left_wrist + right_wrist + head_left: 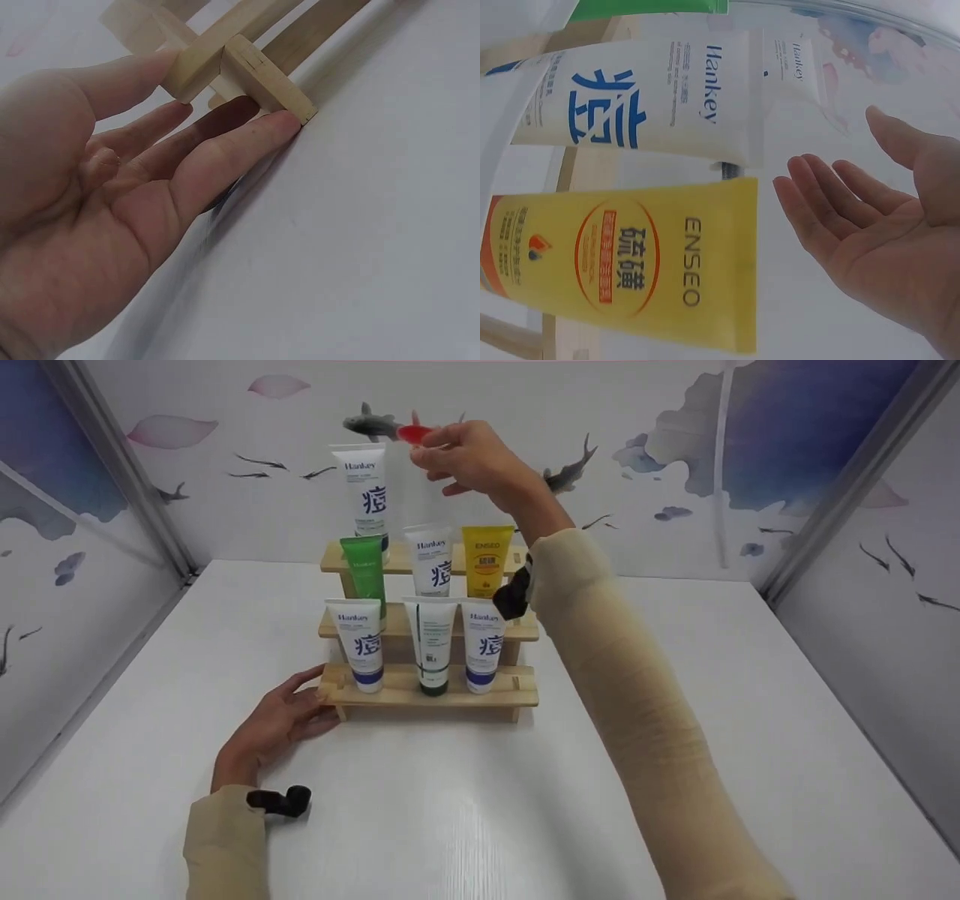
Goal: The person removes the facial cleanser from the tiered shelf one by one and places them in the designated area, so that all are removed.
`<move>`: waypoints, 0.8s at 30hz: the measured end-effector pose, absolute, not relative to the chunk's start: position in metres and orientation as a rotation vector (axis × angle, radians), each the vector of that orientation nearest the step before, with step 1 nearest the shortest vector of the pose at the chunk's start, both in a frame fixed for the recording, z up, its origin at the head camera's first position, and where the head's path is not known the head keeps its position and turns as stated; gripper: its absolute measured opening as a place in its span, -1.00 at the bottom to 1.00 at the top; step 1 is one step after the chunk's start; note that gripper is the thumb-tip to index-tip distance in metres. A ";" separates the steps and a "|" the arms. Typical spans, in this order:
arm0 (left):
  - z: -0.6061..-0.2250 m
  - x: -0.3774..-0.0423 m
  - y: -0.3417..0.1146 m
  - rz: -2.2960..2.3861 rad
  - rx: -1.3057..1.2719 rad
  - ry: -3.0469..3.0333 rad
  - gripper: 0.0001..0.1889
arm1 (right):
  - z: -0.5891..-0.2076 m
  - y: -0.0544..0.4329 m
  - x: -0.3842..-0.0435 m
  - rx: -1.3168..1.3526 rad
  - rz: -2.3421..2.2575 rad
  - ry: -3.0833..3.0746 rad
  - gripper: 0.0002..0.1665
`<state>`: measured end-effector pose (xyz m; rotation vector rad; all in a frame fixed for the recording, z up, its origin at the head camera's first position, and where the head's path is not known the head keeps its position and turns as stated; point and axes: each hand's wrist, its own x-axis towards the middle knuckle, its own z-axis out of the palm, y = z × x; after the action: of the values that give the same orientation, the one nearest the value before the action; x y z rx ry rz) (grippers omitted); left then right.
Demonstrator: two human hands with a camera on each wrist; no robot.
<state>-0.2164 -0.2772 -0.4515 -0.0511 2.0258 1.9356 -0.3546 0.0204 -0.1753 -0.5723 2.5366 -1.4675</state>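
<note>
My left hand (285,716) holds the lower left end of a stepped wooden rack (397,699). In the left wrist view its thumb meets the end of the board and its fingers lie against the leg (274,79). My right hand (476,457) is raised above the top tier, its fingers loosely bent with nothing in them. Left of it a white Hankey tube (364,491) stands on the top tier. On the middle tier are a green tube (366,570), another white Hankey tube (431,559) and a yellow ENSEO tube (630,262).
The bottom tier bears a white Hankey tube (358,641), a white tube with a dark green cap (431,641) and a further Hankey tube (480,656). Behind the rack rises a wall (465,382) printed with fish and petals. The rack stands on a white table (420,810).
</note>
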 end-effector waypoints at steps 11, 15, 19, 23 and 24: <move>-0.454 -0.217 -0.277 1.930 -0.036 2.066 -0.33 | -0.187 -0.011 -0.362 -0.440 -1.581 2.507 -0.32; -0.455 -0.216 -0.276 1.926 -0.063 2.061 -0.34 | -0.193 -0.020 -0.368 -0.402 -1.592 2.466 -0.31; -0.454 -0.216 -0.277 1.927 -0.078 2.051 -0.31 | -0.194 -0.028 -0.369 -0.395 -1.525 2.493 -0.30; -0.454 -0.216 -0.276 1.947 -0.096 2.031 -0.29 | -0.194 -0.034 -0.367 -0.446 -1.459 2.543 -0.31; -0.454 -0.216 -0.276 1.950 -0.095 2.028 -0.28 | -0.194 -0.036 -0.367 -0.461 -1.450 2.555 -0.33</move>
<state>-0.2164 -0.2757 -0.4539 -0.0952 2.0284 1.9496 -0.3668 -0.0357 -0.1937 -0.4609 2.5547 -1.4503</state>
